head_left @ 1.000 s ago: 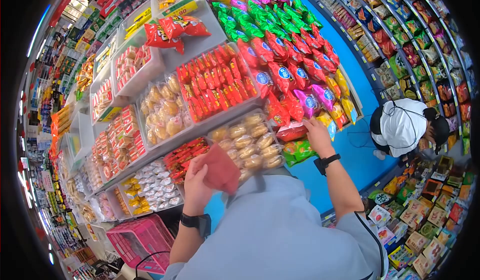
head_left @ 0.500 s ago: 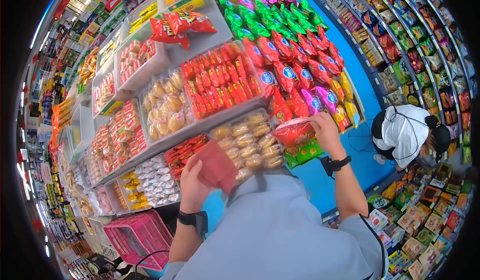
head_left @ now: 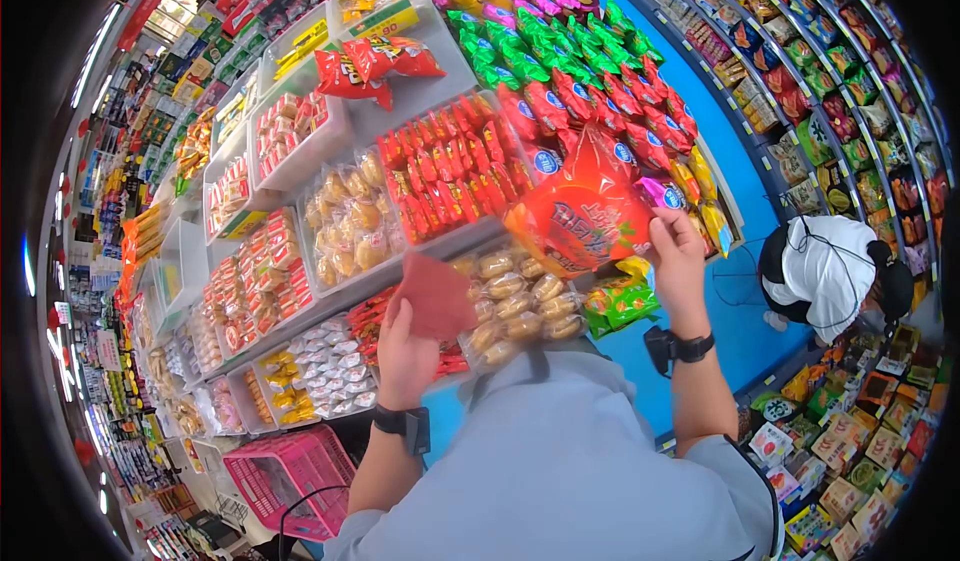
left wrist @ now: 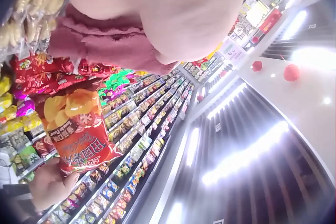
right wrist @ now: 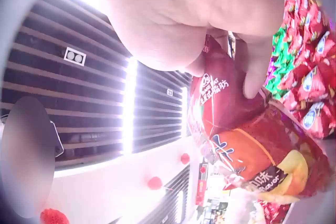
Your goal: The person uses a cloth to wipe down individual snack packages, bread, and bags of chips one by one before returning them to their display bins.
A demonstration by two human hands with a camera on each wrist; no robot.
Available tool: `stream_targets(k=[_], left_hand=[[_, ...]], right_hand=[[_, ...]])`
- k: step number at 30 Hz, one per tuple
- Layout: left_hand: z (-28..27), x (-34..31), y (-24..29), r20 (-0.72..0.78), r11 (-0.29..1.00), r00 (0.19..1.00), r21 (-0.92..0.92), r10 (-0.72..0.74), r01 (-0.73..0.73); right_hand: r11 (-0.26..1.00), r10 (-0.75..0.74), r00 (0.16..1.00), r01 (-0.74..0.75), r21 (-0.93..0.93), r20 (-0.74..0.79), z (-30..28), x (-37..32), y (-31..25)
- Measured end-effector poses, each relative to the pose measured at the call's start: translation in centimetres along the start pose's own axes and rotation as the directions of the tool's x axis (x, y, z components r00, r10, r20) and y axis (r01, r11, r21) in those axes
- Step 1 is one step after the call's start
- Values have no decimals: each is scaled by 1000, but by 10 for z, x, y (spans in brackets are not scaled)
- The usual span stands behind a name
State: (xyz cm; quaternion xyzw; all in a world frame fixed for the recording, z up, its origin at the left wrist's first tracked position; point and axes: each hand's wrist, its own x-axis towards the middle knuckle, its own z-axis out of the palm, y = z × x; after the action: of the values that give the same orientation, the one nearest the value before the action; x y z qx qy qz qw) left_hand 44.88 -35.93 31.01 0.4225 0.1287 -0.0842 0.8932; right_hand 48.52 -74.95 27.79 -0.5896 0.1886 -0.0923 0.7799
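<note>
My left hand (head_left: 405,366) grips a folded dark red cloth (head_left: 438,296) over the front edge of the snack display. In the left wrist view the cloth (left wrist: 110,45) hangs below the palm. With thumb and fingers, my right hand (head_left: 680,261) pinches one edge of a large red-orange bag of chips (head_left: 582,211). The bag is held up in front of the packed cakes (head_left: 520,301) and the red snack bags (head_left: 555,106), its printed front showing. Chip pictures show on the bag (right wrist: 262,150) in the right wrist view.
Green snack packs (head_left: 620,306) lie at the display's near corner. Trays of red-wrapped snacks (head_left: 450,166) and wrapped buns (head_left: 345,216) fill the middle. A pink basket (head_left: 290,481) stands at lower left. A person in white (head_left: 815,276) bends by the right-hand shelves.
My right hand has raised the chip bag from beside the green packs, and its front has swung into view. My left hand keeps the cloth, moving slightly up and right in the picture.
</note>
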Motion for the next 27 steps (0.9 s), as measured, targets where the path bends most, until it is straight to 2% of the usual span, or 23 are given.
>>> stream_targets(k=[3, 4, 5, 7, 9, 10, 13, 15, 17, 18, 19, 21, 23, 24, 25, 26, 27], left_hand=[[5, 2, -3, -1, 999, 1000, 31, 27, -27], [7, 2, -6, 13, 1000, 1000, 10, 15, -15], [8, 4, -9, 29, 1000, 1000, -12, 6, -6], [7, 8, -17, 52, 997, 997, -52, -55, 58], [5, 16, -27, 71, 983, 985, -84, -160, 165], [13, 16, -33, 41, 977, 985, -125, -170, 174], [15, 17, -32, 184, 956, 967, -205, -174, 211], [25, 11, -21, 94, 967, 974, -134, -206, 217], [6, 16, -29, 119, 960, 971, -165, -206, 224], [22, 18, -15, 127, 956, 974, -201, -190, 212], [38, 15, -7, 134, 946, 974, -244, -186, 214], [29, 18, -13, 202, 951, 972, -257, -120, 171], [24, 29, -13, 308, 934, 948, -310, -77, 177], [9, 30, -28, 311, 886, 941, -387, -134, 254], [-5, 31, -43, 312, 826, 931, -462, -190, 324], [-17, 40, -64, 252, 861, 932, -375, -262, 344], [-12, 44, -83, 255, 885, 930, -319, -263, 338]], right_hand=[[993, -55, 998, 57, -103, 27, 28, -25, 18], [928, -185, 981, 193, -317, 56, 47, -43, 6], [800, -304, 946, 319, -508, 115, 68, -61, -7], [633, -555, 773, 631, -447, 306, 90, -79, 11], [561, -633, 657, 754, -343, 410, 109, -88, 17], [521, -666, 592, 805, -285, 455, 114, -92, 18], [468, -660, 491, 861, -200, 568, 118, -90, 11], [436, -634, 431, 885, -164, 642, 119, -88, 3], [371, -605, 384, 911, -180, 697, 123, -89, -2], [357, -603, 352, 922, -152, 716, 127, -91, -5], [374, -536, 327, 919, -129, 779, 128, -93, -8], [418, -411, 221, 908, -33, 884, 134, -98, -26], [454, -414, 235, 891, -24, 880, 133, -99, -40], [340, -494, 276, 934, -109, 824, 117, -91, -29], [328, -513, 436, 895, -301, 740, 122, -88, -38], [448, -416, 544, 820, -356, 729, 132, -79, -31], [551, -296, 636, 723, -416, 713, 140, -69, -18]])
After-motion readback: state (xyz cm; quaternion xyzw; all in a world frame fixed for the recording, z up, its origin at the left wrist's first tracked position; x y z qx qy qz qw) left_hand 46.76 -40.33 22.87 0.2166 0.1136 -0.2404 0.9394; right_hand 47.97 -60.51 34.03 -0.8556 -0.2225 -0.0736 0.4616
